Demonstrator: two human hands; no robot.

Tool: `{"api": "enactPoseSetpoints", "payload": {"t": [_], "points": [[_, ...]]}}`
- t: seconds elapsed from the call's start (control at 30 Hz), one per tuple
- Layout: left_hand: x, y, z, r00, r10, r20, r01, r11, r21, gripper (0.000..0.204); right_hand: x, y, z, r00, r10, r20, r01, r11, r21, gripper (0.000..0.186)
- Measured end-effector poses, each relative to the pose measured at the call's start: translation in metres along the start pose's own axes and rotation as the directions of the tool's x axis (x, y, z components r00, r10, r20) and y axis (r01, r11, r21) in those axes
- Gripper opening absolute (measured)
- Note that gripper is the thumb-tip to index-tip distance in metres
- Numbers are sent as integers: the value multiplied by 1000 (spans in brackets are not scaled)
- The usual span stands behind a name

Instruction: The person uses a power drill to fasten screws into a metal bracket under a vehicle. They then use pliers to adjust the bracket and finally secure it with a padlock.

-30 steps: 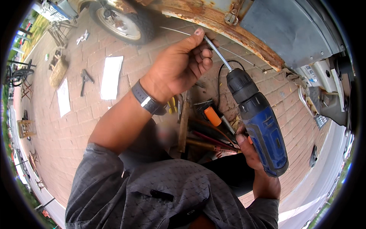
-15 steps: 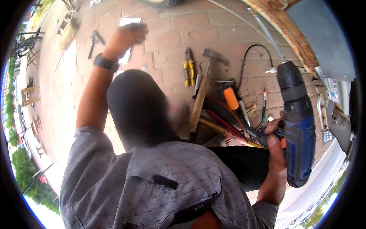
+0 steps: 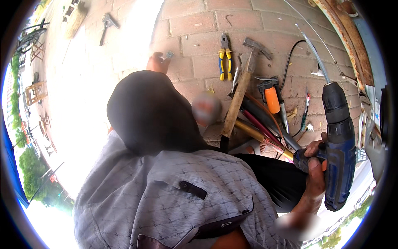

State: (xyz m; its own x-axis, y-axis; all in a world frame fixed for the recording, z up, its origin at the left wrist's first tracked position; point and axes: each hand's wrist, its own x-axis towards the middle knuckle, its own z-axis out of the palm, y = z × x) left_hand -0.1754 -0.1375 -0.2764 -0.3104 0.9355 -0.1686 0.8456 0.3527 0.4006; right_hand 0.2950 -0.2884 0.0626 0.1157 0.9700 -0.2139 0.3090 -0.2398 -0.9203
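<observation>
My right hand [image 3: 315,170] grips a blue and black cordless drill [image 3: 339,162]; a long metal bit [image 3: 311,50] points up from its chuck. My left hand [image 3: 157,63], partly hidden behind my dark-clad knee [image 3: 145,110], is low over the brick paving, fingers apart beside a small metal piece [image 3: 169,54]; whether it touches it I cannot tell. Yellow-blue pliers [image 3: 222,62] and a wooden-handled hammer [image 3: 244,79] lie ahead, with an orange-handled tool [image 3: 271,99] and several rods or tubes [image 3: 261,128] beside them.
A rusty metal panel edge [image 3: 348,37] runs along the right, a thin rod [image 3: 302,20] beside it. A black cable [image 3: 287,62] loops across the paving. A clamp-like tool [image 3: 107,27] lies upper left; chairs [image 3: 35,93] stand at the far left.
My left hand has left the drill bit's tip and moved down behind my knee. The drill has moved right, still in my right hand. The view has shifted, showing more of the tools.
</observation>
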Motion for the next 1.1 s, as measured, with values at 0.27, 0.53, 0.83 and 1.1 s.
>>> {"api": "enactPoseSetpoints", "payload": {"t": [0.27, 0.53, 0.83, 1.1], "points": [[42, -4, 18, 897, -282, 339, 398, 849, -348, 25, 1, -7, 5, 998, 60, 2, -59, 993, -105, 46], [52, 130, -74, 894, 115, 434, 188, 781, -596, 26, -8, -14, -15, 955, -285, 79, 265, 709, -654, 16], [-14, 408, -212, 774, 584, 245, -77, 470, -879, 19, -20, -2, -48, 907, -409, -97, 375, 892, -253, 18], [-96, 524, -202, 699, 622, 353, 272, 225, -935, 12, -53, 12, -79, 893, -405, -198, 346, 897, -273, 21]]}}
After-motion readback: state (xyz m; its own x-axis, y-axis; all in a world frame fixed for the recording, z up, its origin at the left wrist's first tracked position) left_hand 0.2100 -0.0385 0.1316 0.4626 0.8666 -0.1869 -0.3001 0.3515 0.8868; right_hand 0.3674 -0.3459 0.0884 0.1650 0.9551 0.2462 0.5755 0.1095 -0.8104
